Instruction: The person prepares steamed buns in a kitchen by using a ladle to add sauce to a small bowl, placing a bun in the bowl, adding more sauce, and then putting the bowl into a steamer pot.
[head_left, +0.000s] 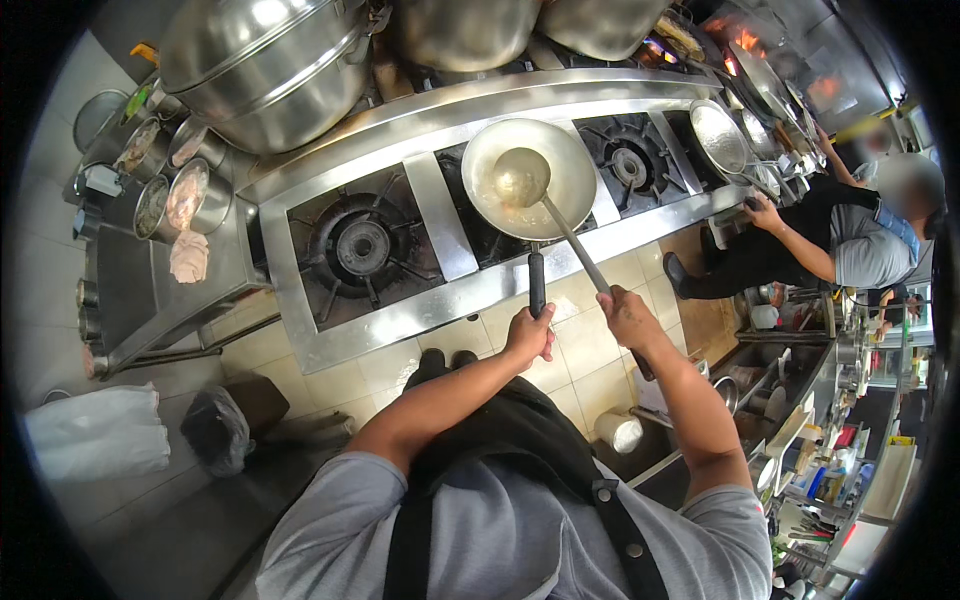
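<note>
My left hand (531, 334) is wrapped around the black handle (536, 281) of a metal wok (574, 157), which sits over the middle burner. My right hand (628, 319) grips the long handle of a large metal ladle (522, 177). The ladle's bowl rests inside the wok, left of its middle. A little pale liquid with small bits shows at the wok's bottom, near the ladle. Whether the ladle holds liquid is hard to tell.
Gas burners lie left (363, 249) and right (631, 166) of the wok. Large steel pots (262, 82) line the back. Metal containers of raw meat (189, 191) and a cloth (189, 256) occupy the left counter. A co-worker (847, 232) stands at right, near open flames (746, 41).
</note>
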